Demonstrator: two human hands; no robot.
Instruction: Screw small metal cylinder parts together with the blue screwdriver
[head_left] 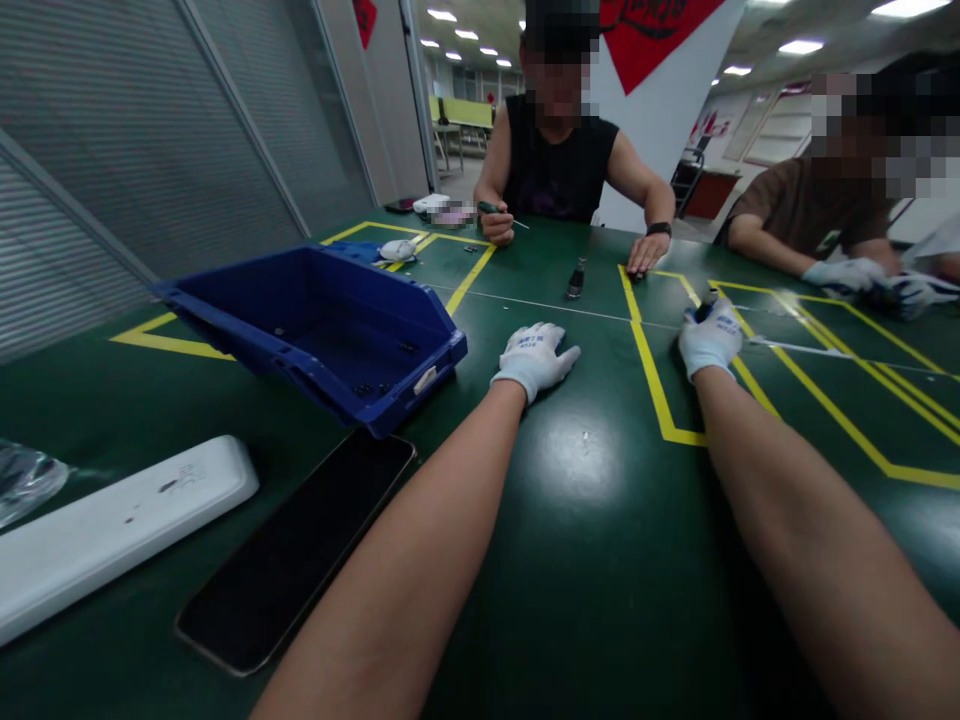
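My left hand [534, 358], in a white glove with blue print, lies palm down on the green table, fingers spread and holding nothing. It rests just right of a blue plastic bin [352, 345]. Farther off to the right, my right hand [711, 335], gloved the same way, curls round a small black object [706, 305]. Only the top of that object shows, so its kind is unclear. Beyond my hands, a small dark bottle-shaped object [576, 279] stands upright on the table.
Small black parts [369, 389] lie inside the bin. A black phone [300, 550] and a long white case [127, 530] are at the near left. Across the table, one person holds a screwdriver [491, 209]; another sits at right. Yellow tape [652, 385] marks the table.
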